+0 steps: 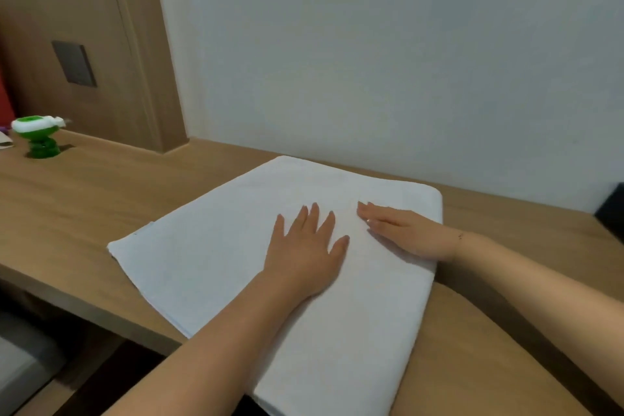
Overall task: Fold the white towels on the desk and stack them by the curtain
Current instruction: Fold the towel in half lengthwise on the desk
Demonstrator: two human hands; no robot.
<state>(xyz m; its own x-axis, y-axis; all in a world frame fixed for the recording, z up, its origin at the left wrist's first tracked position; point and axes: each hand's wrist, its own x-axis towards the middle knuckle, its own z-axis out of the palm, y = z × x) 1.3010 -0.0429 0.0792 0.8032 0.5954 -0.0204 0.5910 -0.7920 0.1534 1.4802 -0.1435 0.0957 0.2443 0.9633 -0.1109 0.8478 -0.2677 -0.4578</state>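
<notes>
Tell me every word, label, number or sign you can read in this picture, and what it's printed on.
There is no readable text.
White towel: plain, no visible tag lettering.
Green and white object on the desk: any print is too small and blurred to read.
Dark wall plate: no markings show.
Left hand and right hand: flat on the towel, nothing written.

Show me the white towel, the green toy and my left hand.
white towel (209, 257), head view, bare left half.
green toy (40, 137), head view, its body.
left hand (305, 248), head view, back of hand.
</notes>
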